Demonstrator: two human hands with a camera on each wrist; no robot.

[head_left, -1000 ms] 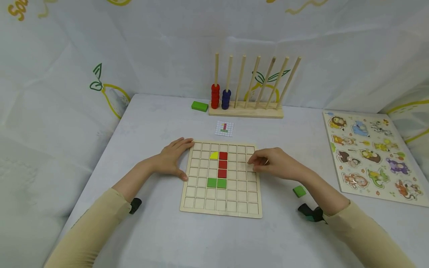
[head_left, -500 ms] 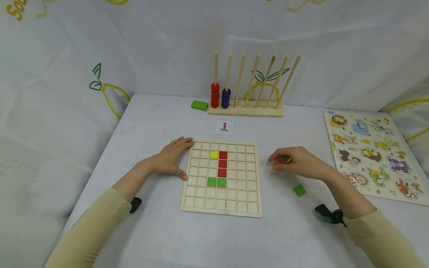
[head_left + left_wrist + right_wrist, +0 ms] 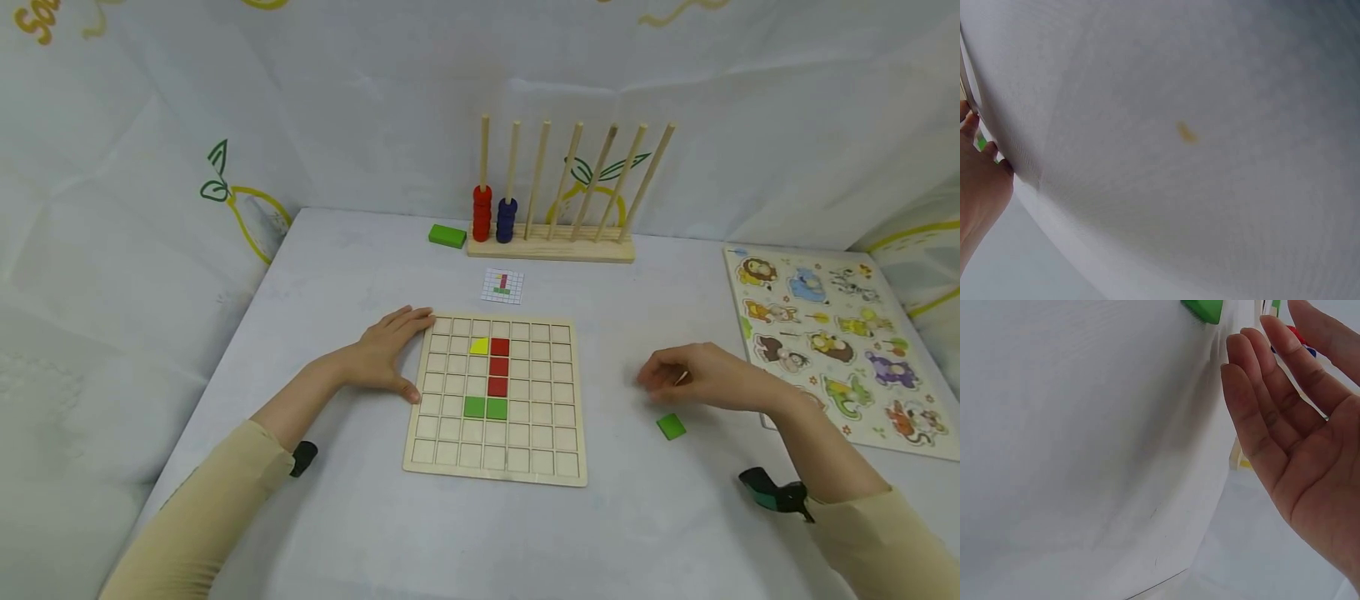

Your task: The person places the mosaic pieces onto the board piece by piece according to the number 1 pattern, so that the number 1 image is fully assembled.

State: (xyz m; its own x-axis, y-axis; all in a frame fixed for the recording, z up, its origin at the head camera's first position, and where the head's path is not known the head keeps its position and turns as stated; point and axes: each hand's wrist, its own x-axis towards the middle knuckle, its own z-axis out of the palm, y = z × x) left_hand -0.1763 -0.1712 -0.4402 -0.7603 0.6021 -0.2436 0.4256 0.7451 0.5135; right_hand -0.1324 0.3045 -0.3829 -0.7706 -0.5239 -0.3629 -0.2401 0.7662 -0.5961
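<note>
A wooden grid board (image 3: 543, 417) lies mid-table, bearing a yellow quarter-round tile (image 3: 480, 347), red square tiles (image 3: 498, 367) in a column and two green square tiles (image 3: 474, 407) below them. My left hand (image 3: 378, 354) rests along the board's left edge, thumb and fingertips at the rim. To the right of the board, my right hand (image 3: 697, 375) hovers with relaxed, bent fingers and nothing between them. Just below its fingertips a loose green square tile (image 3: 671, 427) lies on the table. The right wrist view shows the empty palm (image 3: 1329, 469) near a green tile (image 3: 1205, 309).
A pattern card (image 3: 502, 286) lies behind the board. Further back stand a wooden peg rack (image 3: 551, 247) with red and blue beads and a green block (image 3: 447, 237) beside it. An animal puzzle board (image 3: 847, 350) occupies the right side.
My right hand has moved right, away from the grid board's right edge, to just above the loose green tile. The left hand stays at the board's left edge.
</note>
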